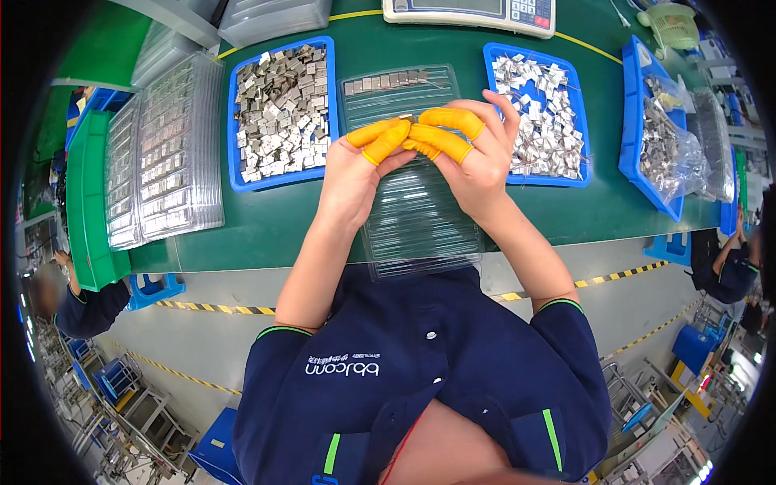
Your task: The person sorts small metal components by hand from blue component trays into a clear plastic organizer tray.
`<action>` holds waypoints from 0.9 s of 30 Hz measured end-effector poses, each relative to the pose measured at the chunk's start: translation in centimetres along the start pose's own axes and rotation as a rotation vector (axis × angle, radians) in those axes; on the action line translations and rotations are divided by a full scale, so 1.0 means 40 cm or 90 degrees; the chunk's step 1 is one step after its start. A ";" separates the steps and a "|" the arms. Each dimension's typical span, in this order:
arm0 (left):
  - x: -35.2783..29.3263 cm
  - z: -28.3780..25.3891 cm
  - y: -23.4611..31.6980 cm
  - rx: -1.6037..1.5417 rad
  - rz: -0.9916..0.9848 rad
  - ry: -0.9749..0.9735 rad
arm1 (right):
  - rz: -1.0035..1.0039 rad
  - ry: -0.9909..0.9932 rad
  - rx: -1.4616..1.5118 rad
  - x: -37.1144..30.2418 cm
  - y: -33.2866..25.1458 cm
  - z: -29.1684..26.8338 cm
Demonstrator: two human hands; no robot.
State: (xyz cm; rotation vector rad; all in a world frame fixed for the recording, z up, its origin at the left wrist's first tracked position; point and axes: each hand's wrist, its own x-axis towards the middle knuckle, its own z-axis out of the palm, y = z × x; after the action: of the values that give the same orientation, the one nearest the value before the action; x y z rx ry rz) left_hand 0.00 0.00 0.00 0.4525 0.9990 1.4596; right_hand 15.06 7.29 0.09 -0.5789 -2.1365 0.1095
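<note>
My left hand (352, 174) and my right hand (482, 162) meet over a clear ribbed plastic tray (420, 218). Yellow finger cots cover several fingertips, which are pinched together around a small metal part (406, 118); the fingers hide most of it. Beyond my hands, a row of small metal pieces (388, 82) lies in the tray's far slot. To the left, a blue tray (234, 153) holds many loose rectangular metal pieces (283, 113). On the right, another blue tray (588, 153) contains silvery-white parts with thin wires (541, 121).
Filled clear trays (174, 153) lean beside a green bin (90, 202) at the left. A scale (473, 14) stands at the back. Far right, a blue bin (633, 137) holds parts and plastic bags. Other people (731, 263) sit at both sides.
</note>
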 end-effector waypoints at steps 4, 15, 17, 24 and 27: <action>-0.009 0.009 -0.002 -0.049 0.010 0.010 | 0.100 0.070 0.077 0.024 -0.027 -0.018; -0.006 0.024 -0.012 0.047 0.042 0.005 | 0.682 -0.087 0.808 -0.017 -0.017 -0.018; -0.003 0.011 -0.007 0.220 0.152 -0.016 | 0.747 -0.175 0.841 -0.007 0.002 -0.038; -0.008 0.014 0.022 0.647 0.307 -0.140 | 0.516 -0.573 0.484 0.053 0.074 -0.067; 0.017 0.002 -0.004 0.400 0.178 -0.034 | 0.482 -0.518 0.527 0.068 0.099 -0.039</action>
State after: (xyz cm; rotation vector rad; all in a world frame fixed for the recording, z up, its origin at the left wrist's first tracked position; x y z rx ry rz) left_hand 0.04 0.62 -0.29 1.1147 1.3897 1.3440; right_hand 16.39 11.80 1.94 -0.8724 -2.1742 1.7992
